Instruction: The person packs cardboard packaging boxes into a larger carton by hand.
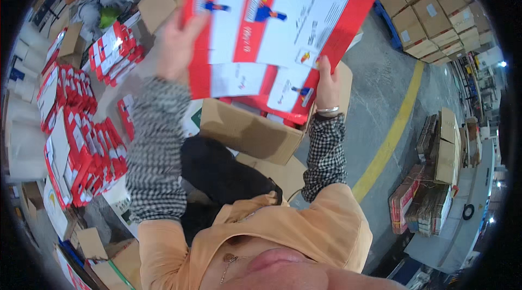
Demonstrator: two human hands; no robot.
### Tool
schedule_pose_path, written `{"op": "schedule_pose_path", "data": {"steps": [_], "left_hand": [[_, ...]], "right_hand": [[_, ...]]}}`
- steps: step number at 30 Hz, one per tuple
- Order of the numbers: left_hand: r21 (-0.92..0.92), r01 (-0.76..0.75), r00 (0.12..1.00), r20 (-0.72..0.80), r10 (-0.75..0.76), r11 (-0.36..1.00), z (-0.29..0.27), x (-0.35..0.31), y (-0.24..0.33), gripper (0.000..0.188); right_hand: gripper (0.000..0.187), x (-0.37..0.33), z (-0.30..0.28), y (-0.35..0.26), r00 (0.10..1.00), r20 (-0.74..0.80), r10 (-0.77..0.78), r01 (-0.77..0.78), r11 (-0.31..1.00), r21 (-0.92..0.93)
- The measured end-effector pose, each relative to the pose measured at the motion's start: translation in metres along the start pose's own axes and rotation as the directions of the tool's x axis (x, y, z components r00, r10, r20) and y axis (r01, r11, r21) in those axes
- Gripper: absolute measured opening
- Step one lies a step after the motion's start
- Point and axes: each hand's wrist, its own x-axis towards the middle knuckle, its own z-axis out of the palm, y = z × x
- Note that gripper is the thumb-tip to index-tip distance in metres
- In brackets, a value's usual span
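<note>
A large flat red-and-white printed cardboard sheet, looking like an unfolded carton, is held up in front of me between both hands. My left hand, a little blurred, grips its left edge with the thumb over the printed face. At the lower right edge, my right hand pinches it, thumb in front; the other fingers are mostly hidden behind. Right under the sheet stands an open brown cardboard box. Red and white pieces show inside that box, partly covered by the sheet.
Stacks of red-and-white folded cartons lie on the left, with another pile farther off. Brown boxes stand stacked on a blue pallet at the far right. Bundled flat cardboard sits beyond a yellow floor line.
</note>
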Motion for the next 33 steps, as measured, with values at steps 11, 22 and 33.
{"op": "schedule_pose_path", "data": {"steps": [11,22,33], "left_hand": [[0.404,0.396,0.908,-0.041,-0.416,0.825,0.009,-0.094,-0.211,0.053],[0.478,0.592,0.803,-0.412,-0.430,0.648,-0.188,-0.288,-0.179,0.044],[0.456,0.797,0.580,-0.763,-0.287,0.397,-0.164,-0.385,-0.115,0.050]], "right_hand": [[0.076,-0.007,-0.057,0.160,0.836,-0.357,0.416,-0.538,0.496,-0.681],[0.053,0.036,0.059,0.060,0.908,0.023,-0.419,0.311,0.634,-0.708],[0.054,0.048,0.065,0.223,0.900,0.408,0.150,0.422,-0.072,-0.904]]}}
